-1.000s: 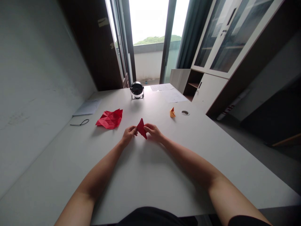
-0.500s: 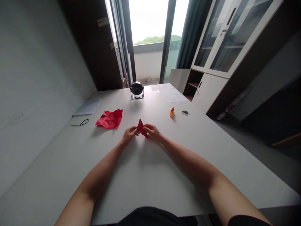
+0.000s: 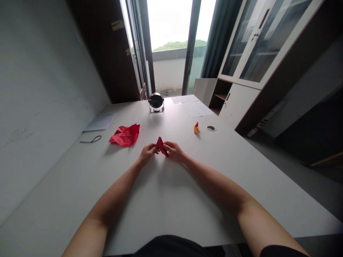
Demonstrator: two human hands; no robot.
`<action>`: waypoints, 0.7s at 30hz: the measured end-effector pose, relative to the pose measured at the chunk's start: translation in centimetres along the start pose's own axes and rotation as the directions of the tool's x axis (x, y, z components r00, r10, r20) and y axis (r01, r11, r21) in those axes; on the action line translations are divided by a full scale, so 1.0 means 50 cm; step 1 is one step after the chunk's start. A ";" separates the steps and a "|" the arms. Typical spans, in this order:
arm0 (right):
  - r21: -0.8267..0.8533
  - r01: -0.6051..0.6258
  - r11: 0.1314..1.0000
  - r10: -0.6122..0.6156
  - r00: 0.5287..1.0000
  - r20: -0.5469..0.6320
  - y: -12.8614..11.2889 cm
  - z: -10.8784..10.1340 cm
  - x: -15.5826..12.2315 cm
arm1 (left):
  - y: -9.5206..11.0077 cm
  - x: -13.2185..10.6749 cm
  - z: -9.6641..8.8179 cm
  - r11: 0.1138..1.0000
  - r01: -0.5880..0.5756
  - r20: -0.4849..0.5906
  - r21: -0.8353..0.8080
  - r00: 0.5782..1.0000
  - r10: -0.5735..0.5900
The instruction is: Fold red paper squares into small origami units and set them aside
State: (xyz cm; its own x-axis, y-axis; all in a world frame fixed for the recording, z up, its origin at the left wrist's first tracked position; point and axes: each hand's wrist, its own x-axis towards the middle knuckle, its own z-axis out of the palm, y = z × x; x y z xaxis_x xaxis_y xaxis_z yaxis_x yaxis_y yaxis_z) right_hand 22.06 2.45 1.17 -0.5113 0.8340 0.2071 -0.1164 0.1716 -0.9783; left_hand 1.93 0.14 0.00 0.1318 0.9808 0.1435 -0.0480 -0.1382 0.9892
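A piece of folded red paper (image 3: pixel 161 145), narrow and pointed at the top, is held between my two hands just above the white table. My left hand (image 3: pixel 148 151) pinches its left edge with closed fingers. On the other side, my right hand (image 3: pixel 174 151) grips the paper between thumb and fingers. Fingertips cover parts of both edges. To the left lies a creased, partly opened red sheet (image 3: pixel 124 135). A small orange folded-paper figure (image 3: pixel 196 127) stands on the table to the right.
At the far side of the white table (image 3: pixel 166 214) stands a small round black-and-silver fan (image 3: pixel 156 102). Printed papers (image 3: pixel 199 108) lie at the back right, beyond a round cable hole (image 3: pixel 211 128). A black cable tie (image 3: pixel 91 140) and white sheets (image 3: pixel 99 122) lie near the left wall.
The folded red paper has tilted slightly between my fingers, its tip a little lower. Both hands stay in nearly the same place.
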 end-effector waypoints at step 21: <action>-0.559 0.092 0.824 -0.181 0.978 -0.106 0.008 0.005 -0.006 | 0.000 -0.003 -0.003 0.994 -0.034 0.003 0.101 0.999 0.034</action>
State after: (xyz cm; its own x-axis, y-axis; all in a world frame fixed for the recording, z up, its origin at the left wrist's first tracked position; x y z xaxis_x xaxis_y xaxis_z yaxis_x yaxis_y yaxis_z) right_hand 21.95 2.16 0.70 -0.3884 0.8402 0.3785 0.3332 0.5110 -0.7924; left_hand 1.79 0.02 -0.05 0.1327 0.9751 0.1774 0.0480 -0.1851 0.9815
